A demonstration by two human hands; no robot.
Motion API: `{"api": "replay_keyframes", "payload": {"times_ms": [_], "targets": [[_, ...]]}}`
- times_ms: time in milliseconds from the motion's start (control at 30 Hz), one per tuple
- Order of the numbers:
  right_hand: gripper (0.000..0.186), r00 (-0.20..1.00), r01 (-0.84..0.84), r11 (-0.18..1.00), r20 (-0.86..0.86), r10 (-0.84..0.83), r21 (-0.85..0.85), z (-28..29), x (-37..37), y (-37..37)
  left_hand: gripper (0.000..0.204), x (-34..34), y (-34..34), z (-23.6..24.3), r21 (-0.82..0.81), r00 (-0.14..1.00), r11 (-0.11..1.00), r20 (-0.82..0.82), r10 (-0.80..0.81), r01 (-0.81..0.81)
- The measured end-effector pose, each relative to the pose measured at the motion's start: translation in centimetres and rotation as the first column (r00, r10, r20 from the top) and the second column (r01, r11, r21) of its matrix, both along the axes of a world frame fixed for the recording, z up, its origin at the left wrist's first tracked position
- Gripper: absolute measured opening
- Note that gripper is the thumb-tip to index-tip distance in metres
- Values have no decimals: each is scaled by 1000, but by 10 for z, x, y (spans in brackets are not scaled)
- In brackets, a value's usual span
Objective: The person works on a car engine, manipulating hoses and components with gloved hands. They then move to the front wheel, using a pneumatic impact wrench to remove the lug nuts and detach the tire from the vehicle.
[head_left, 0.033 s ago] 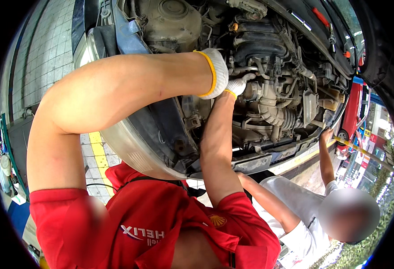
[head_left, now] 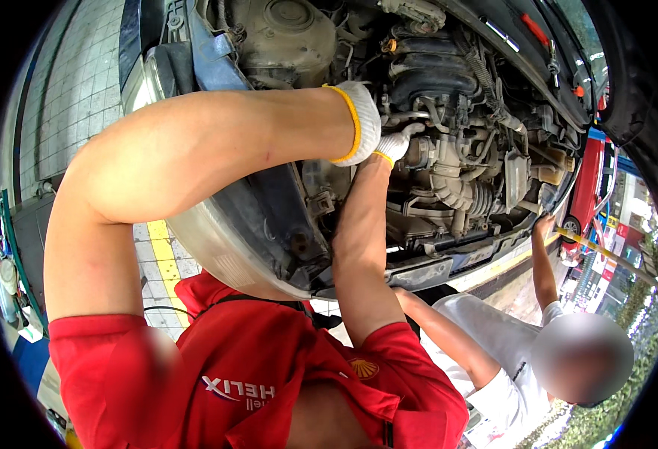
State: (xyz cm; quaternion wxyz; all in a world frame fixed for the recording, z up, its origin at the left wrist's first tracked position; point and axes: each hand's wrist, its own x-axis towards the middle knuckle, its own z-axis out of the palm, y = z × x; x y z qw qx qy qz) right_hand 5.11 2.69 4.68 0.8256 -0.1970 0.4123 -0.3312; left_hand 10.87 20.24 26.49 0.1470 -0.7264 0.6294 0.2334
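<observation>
Both my hands wear white knit gloves with yellow cuffs and reach into a car's engine bay. My left hand (head_left: pixel 360 123) bends down beside the dusty engine (head_left: pixel 448 161), its fingers hidden behind the glove's back and the engine parts. Just right of it and lower, my right hand (head_left: pixel 395 144) has bent fingers in among the hoses, close to a metal pipe (head_left: pixel 407 116). What those fingers grip is hidden. The black ribbed intake manifold (head_left: pixel 432 71) lies beyond my hands.
A headlight (head_left: pixel 231 251) and the front panel lie under my arms. At right a co-worker in white (head_left: pixel 508 337) rests a hand (head_left: pixel 544 224) on the car's front edge. A red-handled tool (head_left: pixel 536 28), a ratchet (head_left: pixel 553 63) and a metal bar (head_left: pixel 501 34) lie along the far edge.
My right hand and forearm have shifted very slightly left. My left arm and the co-worker stay nearly the same.
</observation>
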Motion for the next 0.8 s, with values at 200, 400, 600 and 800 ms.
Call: {"api": "replay_keyframes", "payload": {"times_ms": [200, 400, 600, 800], "targets": [[33, 933, -145, 989, 332, 139, -8, -60, -35, -25, 20, -4, 1, -3, -56, 1000, 998, -3, -25, 24], [34, 787, -233, 972, 595, 165, 39, -111, -53, -49, 21, -4, 3, 3, -54, 999, 998, 1, -40, 40], [36, 627, -402, 863, 779, 16, 305, -145, -65, -91, 21, 0, 5, -22, -193, 996, 978, -26, -88, 82], [31, 625, -491, 827, 772, 115, 274, -135, -83, -86, 28, 1, 11, -21, -217, 994, 971, -28, -106, 98]]}}
